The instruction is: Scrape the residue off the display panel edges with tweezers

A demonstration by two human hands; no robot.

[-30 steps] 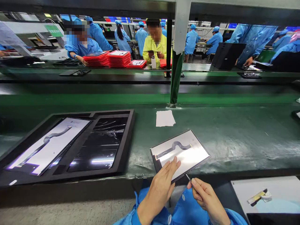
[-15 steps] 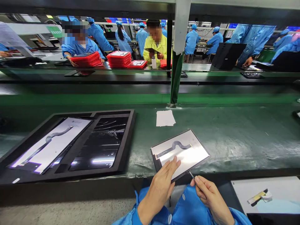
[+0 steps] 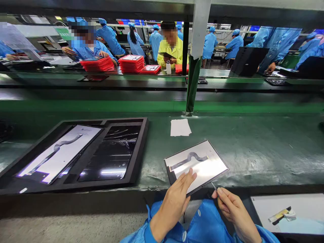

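Observation:
A display panel (image 3: 202, 168) with a silvery back and a dark curved flex cable (image 3: 188, 160) lies at the near edge of the green bench. Across its lower left part rests my left hand (image 3: 176, 199), fingers extended and holding the panel at its near edge. My right hand (image 3: 230, 202) pinches thin metal tweezers (image 3: 214, 186), whose tip is at the panel's near right edge. White paper squares (image 3: 180, 127) lie behind the panel.
At left, a black foam tray (image 3: 143, 148) holds more panels (image 3: 63, 150). A white board (image 3: 301, 209) with tape scraps is at lower right. A post (image 3: 193, 81) rises behind. People work across the bench near red stacks (image 3: 97, 64).
The tweezers in my right hand have moved slightly right along the panel's near edge. Across the bench, a person's hands have come off the red stack. The whole view has shifted a little.

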